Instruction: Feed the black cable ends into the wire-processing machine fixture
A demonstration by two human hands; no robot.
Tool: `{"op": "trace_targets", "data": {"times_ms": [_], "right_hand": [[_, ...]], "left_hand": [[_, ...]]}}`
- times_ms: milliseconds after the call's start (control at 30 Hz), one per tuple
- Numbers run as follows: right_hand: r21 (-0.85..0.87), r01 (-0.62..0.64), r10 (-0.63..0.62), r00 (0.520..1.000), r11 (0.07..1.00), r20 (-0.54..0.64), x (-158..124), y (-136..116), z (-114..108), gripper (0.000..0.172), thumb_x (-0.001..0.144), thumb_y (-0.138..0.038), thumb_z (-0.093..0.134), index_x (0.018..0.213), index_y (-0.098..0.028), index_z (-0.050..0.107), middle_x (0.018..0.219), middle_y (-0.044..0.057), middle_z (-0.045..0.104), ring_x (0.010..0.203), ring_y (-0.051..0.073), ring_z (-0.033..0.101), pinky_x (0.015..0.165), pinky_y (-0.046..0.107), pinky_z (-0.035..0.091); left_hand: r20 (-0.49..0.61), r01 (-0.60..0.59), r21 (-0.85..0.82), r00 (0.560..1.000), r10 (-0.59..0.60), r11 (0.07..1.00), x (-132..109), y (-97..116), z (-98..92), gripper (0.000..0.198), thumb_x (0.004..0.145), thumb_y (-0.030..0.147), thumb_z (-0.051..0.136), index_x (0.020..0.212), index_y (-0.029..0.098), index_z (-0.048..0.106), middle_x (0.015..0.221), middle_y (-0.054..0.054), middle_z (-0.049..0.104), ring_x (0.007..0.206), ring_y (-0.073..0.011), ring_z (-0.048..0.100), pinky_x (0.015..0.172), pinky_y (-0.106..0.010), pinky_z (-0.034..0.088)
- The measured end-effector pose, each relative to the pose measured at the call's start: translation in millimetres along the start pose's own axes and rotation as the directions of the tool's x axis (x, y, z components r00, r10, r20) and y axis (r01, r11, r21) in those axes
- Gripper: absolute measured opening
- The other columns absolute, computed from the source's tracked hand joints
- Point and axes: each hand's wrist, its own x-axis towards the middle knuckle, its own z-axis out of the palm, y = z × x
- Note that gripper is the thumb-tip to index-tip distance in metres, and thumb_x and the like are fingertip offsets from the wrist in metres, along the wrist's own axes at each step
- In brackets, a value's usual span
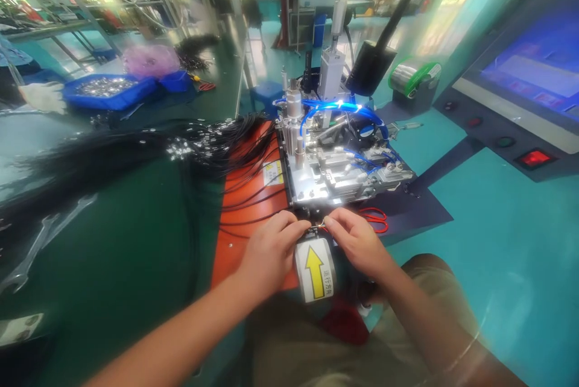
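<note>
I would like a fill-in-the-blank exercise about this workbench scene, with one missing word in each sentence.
1. The arrow on the white label between the left hand and the right hand is ____ in colour.
2. The scissors beside the right hand have ____ handles.
3. The small metal parts at the far left lie in a ____ tray.

Missing words: yellow; red; blue.

Both bare arms reach forward. The left hand (pixel 271 248) and right hand (pixel 357 242) pinch, fingertips close, just above the arrow label (pixel 315 269)
</note>
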Motion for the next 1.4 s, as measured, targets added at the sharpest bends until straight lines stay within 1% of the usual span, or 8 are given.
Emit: {"op": "trace_targets", "data": {"times_ms": [100,233,367,500,800,967,1400], "right_hand": [[0.037,-0.029,0.029,1.0,0.999,0.001,3.5,4.5,4.4,0.03,0.095,-0.043,0.049,0.077,-0.019,0.054,0.07,-0.003,0.05,0.065,0.013,0.045,0.059,0.024,0.037],[0.061,-0.074,0.075,0.997,0.995,-0.003,7.3,5.6,7.6,0.03,0.094,-0.042,0.05,0.075,-0.019,0.054,0.069,-0.003,0.05,0.065,0.013,0.045,0.059,0.024,0.037],[0.055,-0.072,0.073,0.997,0.996,-0.002,8.6,6.3,9.0,0.029,0.094,-0.041,0.05,0.076,-0.019,0.056,0.071,-0.002,0.053,0.066,0.014,0.047,0.061,0.025,0.038],[0.02,-0.057,0.057,0.998,0.998,-0.031,8.7,7.3,10.5,0.029,0.094,-0.04,0.05,0.075,-0.019,0.056,0.072,-0.002,0.054,0.067,0.014,0.049,0.063,0.025,0.039],[0.006,-0.049,0.049,0.998,0.999,-0.049,9.3,9.4,12.6,0.03,0.095,-0.042,0.049,0.077,-0.02,0.056,0.07,-0.002,0.054,0.065,0.014,0.049,0.061,0.025,0.038],[0.016,-0.046,0.046,0.998,0.999,-0.043,9.1,12.2,13.1,0.03,0.096,-0.043,0.048,0.078,-0.02,0.057,0.072,-0.001,0.055,0.067,0.015,0.05,0.062,0.026,0.039],[0.01,-0.041,0.041,0.998,0.999,-0.043,8.3,9.2,12.2,0.03,0.096,-0.041,0.048,0.076,-0.02,0.055,0.071,-0.002,0.054,0.067,0.014,0.049,0.063,0.026,0.039]], "left_hand": [[0.013,0.04,0.017,0.999,-0.04,0.999,0.5,-1.8,1.3,0.026,0.093,0.012,0.047,0.106,0.021,0.067,0.091,-0.004,0.057,0.084,-0.0163,0.056,0.07,-0.026,0.045],[0.01,0.067,0.051,0.998,-0.068,0.996,0.2,-3.1,2.6,0.027,0.093,0.011,0.046,0.107,0.02,0.067,0.092,-0.005,0.057,0.085,-0.0174,0.056,0.071,-0.027,0.045],[0.02,0.086,0.06,0.996,-0.087,0.995,-0.6,-4.2,3.7,0.028,0.094,0.013,0.044,0.107,0.019,0.068,0.092,-0.006,0.057,0.085,-0.0179,0.056,0.072,-0.028,0.046],[0.017,0.096,0.076,0.995,-0.098,0.992,-1.0,-5.0,4.9,0.029,0.094,0.012,0.043,0.107,0.019,0.069,0.091,-0.006,0.057,0.084,-0.018,0.056,0.072,-0.028,0.046],[0.013,0.089,0.1,0.996,-0.091,0.991,0.2,-5.9,5.7,0.029,0.093,0.011,0.045,0.106,0.019,0.069,0.092,-0.007,0.058,0.083,-0.0179,0.056,0.07,-0.027,0.045],[0.013,0.089,0.098,0.996,-0.09,0.991,-0.1,-5.5,5.5,0.029,0.094,0.012,0.044,0.107,0.02,0.069,0.094,-0.007,0.058,0.084,-0.0177,0.056,0.071,-0.027,0.046],[0.015,0.084,0.116,0.996,-0.086,0.99,0.5,-5.6,5.9,0.027,0.092,0.01,0.046,0.104,0.018,0.07,0.09,-0.007,0.057,0.08,-0.0184,0.055,0.068,-0.028,0.044]]}}
